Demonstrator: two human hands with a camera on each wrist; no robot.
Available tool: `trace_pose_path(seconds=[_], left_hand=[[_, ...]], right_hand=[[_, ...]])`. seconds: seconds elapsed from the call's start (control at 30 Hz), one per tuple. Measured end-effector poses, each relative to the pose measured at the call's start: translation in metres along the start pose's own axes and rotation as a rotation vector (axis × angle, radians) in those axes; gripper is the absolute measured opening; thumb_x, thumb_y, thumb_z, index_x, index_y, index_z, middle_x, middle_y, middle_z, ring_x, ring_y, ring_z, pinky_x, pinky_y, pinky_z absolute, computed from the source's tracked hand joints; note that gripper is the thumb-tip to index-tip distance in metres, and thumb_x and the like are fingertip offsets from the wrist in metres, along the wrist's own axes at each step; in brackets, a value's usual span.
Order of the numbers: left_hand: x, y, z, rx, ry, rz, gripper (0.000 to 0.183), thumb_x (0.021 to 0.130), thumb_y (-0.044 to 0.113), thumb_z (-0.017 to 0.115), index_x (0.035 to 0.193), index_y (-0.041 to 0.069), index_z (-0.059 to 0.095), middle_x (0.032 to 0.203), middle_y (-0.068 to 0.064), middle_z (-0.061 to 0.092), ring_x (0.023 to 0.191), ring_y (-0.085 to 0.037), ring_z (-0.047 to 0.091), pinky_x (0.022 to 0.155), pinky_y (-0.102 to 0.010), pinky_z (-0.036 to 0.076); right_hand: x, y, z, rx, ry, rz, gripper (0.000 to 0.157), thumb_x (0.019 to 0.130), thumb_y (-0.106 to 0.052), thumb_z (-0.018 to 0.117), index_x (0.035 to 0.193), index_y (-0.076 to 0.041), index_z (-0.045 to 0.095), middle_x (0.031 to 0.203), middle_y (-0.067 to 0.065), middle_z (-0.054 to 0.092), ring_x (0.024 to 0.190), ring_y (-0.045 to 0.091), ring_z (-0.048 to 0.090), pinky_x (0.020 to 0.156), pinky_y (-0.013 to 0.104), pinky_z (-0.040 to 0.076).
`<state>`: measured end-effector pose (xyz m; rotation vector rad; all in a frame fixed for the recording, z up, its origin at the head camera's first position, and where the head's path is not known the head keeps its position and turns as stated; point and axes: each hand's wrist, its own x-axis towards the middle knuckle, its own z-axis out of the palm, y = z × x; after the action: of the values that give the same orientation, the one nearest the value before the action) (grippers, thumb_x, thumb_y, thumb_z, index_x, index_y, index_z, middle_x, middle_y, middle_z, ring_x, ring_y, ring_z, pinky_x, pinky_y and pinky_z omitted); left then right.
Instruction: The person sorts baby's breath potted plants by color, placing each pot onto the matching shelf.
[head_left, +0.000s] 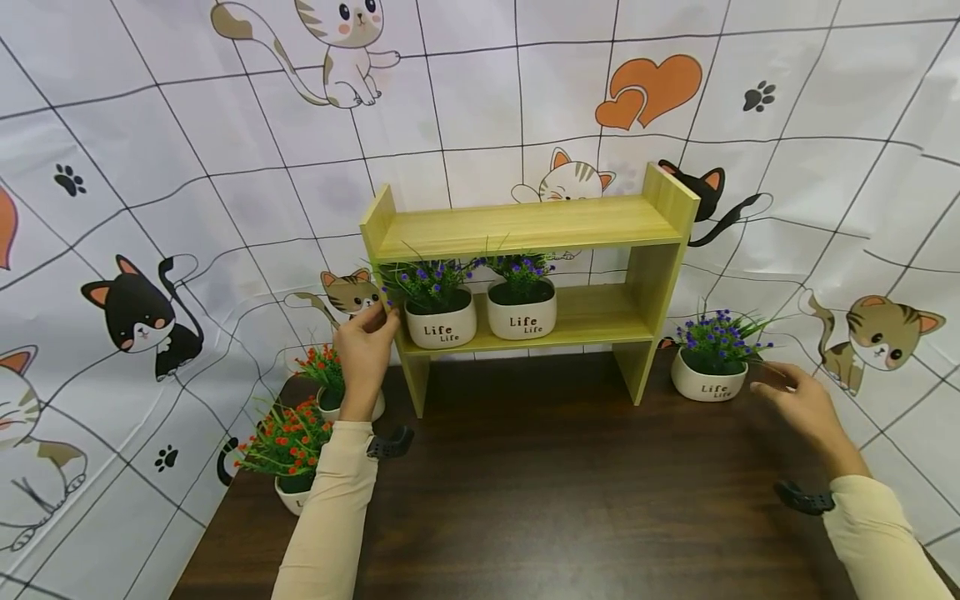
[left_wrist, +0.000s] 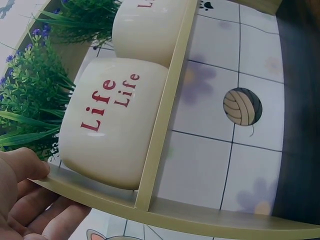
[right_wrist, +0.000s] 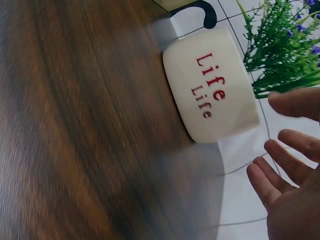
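My left hand (head_left: 365, 346) holds the left side panel of a small two-tier wooden shelf (head_left: 525, 227), thumb on the inner side and fingers behind it in the left wrist view. Beside that thumb, a white "Life" pot with purple flowers (left_wrist: 112, 122) stands on the lower board. A second purple-flowered pot (head_left: 522, 308) is to its right. My right hand (head_left: 802, 404), its fingers spread and apart from anything, is just right of a third purple-flowered pot (head_left: 708, 375) on the table. In the right wrist view the thumb (right_wrist: 295, 104) is close to that pot's leaves.
Two pots with red flowers, a front one (head_left: 288, 458) and a back one (head_left: 322, 379), stand at the left of the dark wooden table (head_left: 555, 492), partly behind my left arm. A wall covering with cat drawings (head_left: 480, 100) rises behind the shelf.
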<state>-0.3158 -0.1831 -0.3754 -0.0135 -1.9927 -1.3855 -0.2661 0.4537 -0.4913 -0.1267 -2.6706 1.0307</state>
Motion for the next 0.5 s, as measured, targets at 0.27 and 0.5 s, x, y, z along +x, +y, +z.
trace_pose_path(seconds=[0.27,0.5], left_hand=[[-0.001,0.000,-0.001,-0.006,-0.009,-0.010,0.028,0.097,0.013,0.077,0.122,0.001,0.080,0.111,-0.022,0.080,0.097,-0.036,0.079,0.068,-0.006,0.052],[0.000,0.001,-0.002,-0.006,-0.011,-0.008,0.030,0.097,0.015,0.077,0.123,0.000,0.079,0.111,-0.024,0.080,0.098,-0.036,0.079,0.069,-0.005,0.051]], right_hand=[[0.017,-0.014,0.018,0.150,-0.205,0.106,0.104,0.103,-0.036,0.065,0.164,0.014,-0.003,0.161,0.051,0.018,0.145,0.070,0.026,0.114,0.077,0.031],[0.027,-0.011,0.038,0.228,-0.208,-0.009,0.083,0.101,-0.020,0.072,0.157,0.008,0.017,0.148,0.043,0.045,0.109,0.013,0.063,0.080,0.018,0.050]])
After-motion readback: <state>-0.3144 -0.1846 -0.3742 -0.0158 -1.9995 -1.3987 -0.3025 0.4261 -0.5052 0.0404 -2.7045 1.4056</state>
